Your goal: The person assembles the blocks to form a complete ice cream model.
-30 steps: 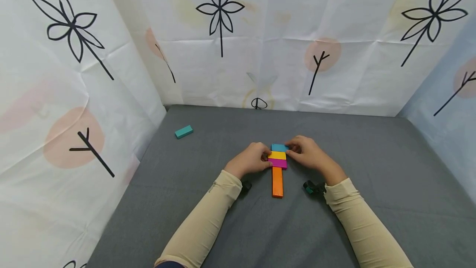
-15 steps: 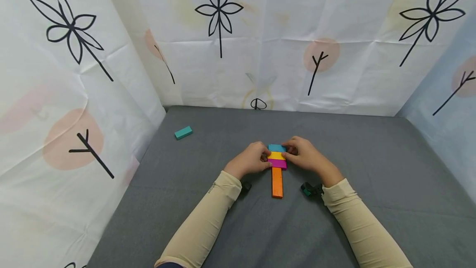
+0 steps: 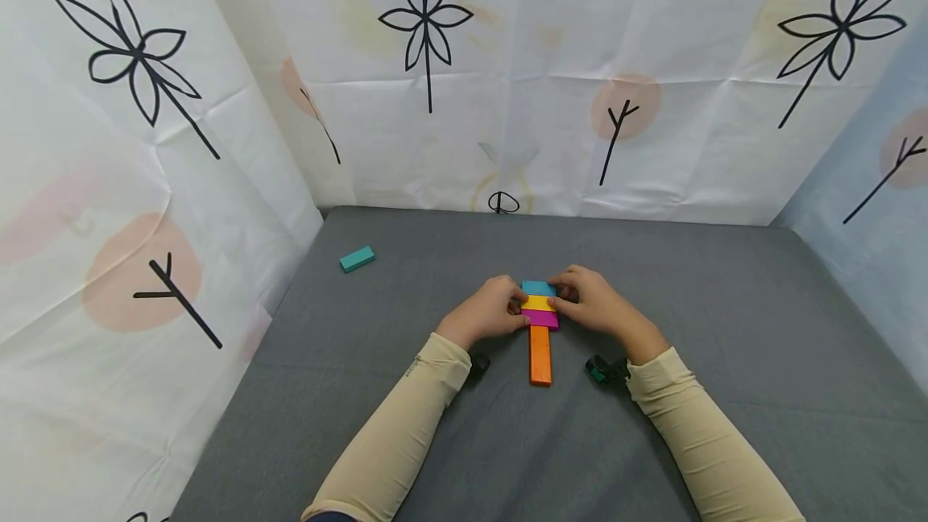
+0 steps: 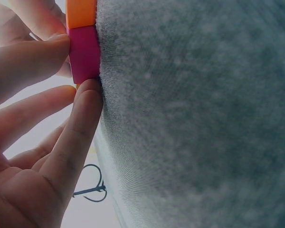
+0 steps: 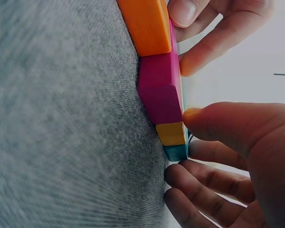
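Observation:
In the head view an orange block lies lengthwise on the grey cloth. Beyond it, a magenta block, a yellow block and a blue block lie crosswise in a touching row. My left hand is at the row's left side; its thumb touches the magenta end and a finger reaches the yellow end. My right hand sits opposite. Its thumb touches the yellow block's edge, while its other fingers bend beside the blue block's right end. The left wrist view hides most of the blue block.
A teal block lies apart at the back left of the grey cloth. White printed fabric stands behind and at the sides. A dark wrist device is by the right cuff.
The blue block has shifted slightly left, more in line with the yellow block. My right hand moved left with it, its thumb now at the yellow edge. The left hand has hardly moved.

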Demonstrator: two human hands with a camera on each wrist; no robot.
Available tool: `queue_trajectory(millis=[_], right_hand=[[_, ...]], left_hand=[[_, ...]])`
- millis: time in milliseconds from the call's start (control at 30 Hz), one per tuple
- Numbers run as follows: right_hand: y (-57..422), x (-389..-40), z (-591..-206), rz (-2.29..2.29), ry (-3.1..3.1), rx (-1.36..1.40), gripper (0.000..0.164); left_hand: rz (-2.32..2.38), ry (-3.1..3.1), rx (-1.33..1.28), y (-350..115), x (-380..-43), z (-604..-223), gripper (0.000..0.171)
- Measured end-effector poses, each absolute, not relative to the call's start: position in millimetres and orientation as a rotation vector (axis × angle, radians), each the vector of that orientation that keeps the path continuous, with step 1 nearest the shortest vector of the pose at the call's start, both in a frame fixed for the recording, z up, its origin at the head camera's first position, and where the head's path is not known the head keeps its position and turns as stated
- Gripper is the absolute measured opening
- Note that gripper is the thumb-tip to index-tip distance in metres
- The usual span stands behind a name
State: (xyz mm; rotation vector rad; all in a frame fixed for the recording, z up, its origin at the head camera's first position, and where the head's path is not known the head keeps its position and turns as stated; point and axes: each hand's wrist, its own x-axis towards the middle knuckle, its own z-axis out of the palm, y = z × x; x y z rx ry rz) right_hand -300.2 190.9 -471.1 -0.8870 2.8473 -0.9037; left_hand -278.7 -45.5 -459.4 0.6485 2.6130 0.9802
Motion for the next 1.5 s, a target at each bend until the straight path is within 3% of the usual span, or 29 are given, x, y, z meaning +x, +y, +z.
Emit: queue_trajectory(millis=[1500], right_hand=[[200.0, -299.2, -459.6, -0.829, 2.713, -0.931, 0.056]], left_hand=[[0.972, 2.601, 0.658, -47.0, -281.4, -460.8, 0.043]])
